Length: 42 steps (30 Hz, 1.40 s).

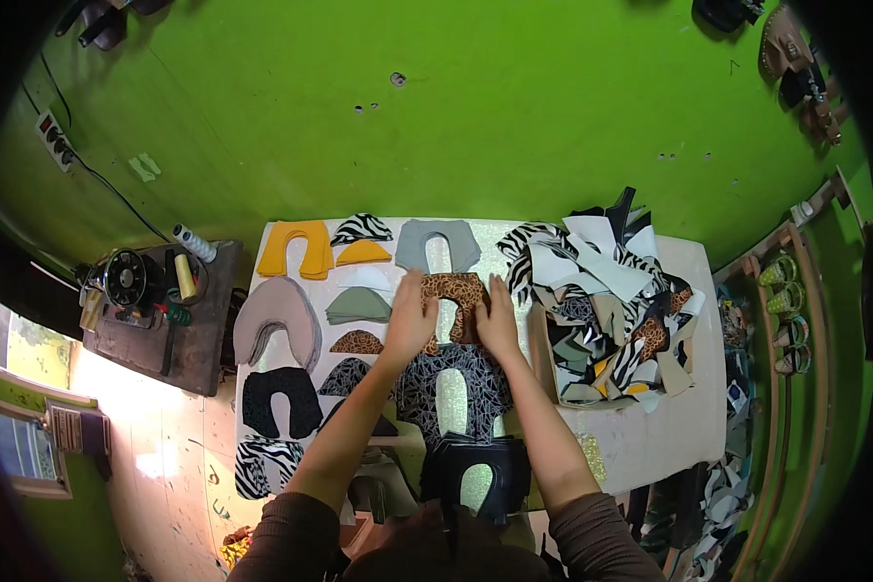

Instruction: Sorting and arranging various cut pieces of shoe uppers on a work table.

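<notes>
A leopard-print U-shaped cut piece (466, 282) lies on the table, its legs pointing toward me. Along its left side rests my left hand (411, 318), fingers stretched out. My right hand (498, 318) lies along the other side, its fingers extended too. Both hands touch the piece's edges without wrapping round it. Beyond them is a grey U-shaped piece (417, 247). Nearer to me are a black-and-grey patterned U-shaped piece (485, 383) and a stack of black U-shaped pieces (509, 475). Small half-moon pieces, one green (359, 307) and one leopard-print (357, 341), lie left of my left hand.
Yellow (276, 254), mauve (262, 310), black (306, 398) and zebra-print pieces (252, 466) line the left of the pale table (650, 436). A box heaped with offcuts (621, 320) stands right. A sewing machine (128, 279) is far left; sandals (786, 301) hang on a wooden rack.
</notes>
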{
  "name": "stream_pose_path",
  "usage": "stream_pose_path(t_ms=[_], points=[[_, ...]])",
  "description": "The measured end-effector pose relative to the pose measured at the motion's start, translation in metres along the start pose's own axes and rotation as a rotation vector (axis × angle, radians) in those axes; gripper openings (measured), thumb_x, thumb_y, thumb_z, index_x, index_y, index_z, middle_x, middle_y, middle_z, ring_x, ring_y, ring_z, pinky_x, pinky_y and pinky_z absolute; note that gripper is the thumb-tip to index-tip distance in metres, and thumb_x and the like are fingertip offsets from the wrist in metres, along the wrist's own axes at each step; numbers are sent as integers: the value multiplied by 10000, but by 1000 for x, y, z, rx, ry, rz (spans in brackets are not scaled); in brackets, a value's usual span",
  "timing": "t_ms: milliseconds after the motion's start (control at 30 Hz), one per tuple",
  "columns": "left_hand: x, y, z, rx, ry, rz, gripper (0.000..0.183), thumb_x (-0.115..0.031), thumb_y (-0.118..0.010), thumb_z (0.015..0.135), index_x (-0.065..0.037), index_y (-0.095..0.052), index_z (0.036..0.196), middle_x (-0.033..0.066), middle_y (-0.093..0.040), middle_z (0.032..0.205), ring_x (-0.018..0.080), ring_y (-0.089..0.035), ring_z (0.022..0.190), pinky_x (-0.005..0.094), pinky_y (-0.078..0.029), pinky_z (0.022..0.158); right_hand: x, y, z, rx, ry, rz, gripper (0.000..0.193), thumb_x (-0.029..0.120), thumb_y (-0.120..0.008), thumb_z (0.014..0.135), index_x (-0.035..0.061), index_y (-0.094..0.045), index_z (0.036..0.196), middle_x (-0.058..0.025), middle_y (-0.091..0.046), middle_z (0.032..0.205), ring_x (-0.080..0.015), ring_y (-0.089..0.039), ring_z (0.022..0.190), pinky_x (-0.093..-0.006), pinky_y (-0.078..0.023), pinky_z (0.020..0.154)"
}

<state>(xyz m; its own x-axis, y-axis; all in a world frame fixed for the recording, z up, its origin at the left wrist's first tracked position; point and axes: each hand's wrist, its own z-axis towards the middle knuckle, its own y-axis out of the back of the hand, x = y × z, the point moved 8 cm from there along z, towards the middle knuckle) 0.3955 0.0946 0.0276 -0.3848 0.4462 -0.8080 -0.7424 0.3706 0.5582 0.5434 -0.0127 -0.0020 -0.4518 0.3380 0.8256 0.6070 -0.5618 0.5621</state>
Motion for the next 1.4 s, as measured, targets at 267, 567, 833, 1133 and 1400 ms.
stream_pose_path(t_ms=[267,567,833,1133,1400], points=[[25,-39,-26,232,-245,605,546,-283,-425,888,22,-329,1331,187,-287,1412,308,-276,1311,425,-246,1055,16,-56,-26,226,251,-637,589,371,-402,901,86,-253,1395,-77,-179,1478,-243,-135,1370,-526,-75,1082],[-37,-20,-56,117,-348,314,349,-120,-456,859,18,-498,1177,216,-432,1288,365,-407,1193,423,-307,1011,45,-32,-59,183,247,-491,423,236,-447,867,14,-471,1227,-177,-293,1397,-375,-147,1331,-528,-129,1058],[-116,-9,-118,78,-281,-7,224,-116,-467,869,28,-566,1009,186,-593,987,346,-555,939,389,-435,842,88,66,-115,207,429,-96,177,135,-467,828,-3,-574,858,-175,-580,822,-364,-546,782,-435,-442,701],[-198,-77,-144,140,-250,-62,240,-107,-456,869,29,-558,1039,192,-580,977,350,-558,916,379,-434,828,52,170,-140,55,502,-224,168,135,-521,817,5,-616,865,-136,-580,864,-331,-516,935,-426,-402,828],[-235,-132,-167,127,-268,-2,226,-95,-483,852,26,-575,1019,195,-586,944,353,-571,871,373,-454,777,-5,239,-155,44,447,-107,133,97,-549,800,24,-619,888,-114,-580,918,-313,-502,962,-392,-396,852]])
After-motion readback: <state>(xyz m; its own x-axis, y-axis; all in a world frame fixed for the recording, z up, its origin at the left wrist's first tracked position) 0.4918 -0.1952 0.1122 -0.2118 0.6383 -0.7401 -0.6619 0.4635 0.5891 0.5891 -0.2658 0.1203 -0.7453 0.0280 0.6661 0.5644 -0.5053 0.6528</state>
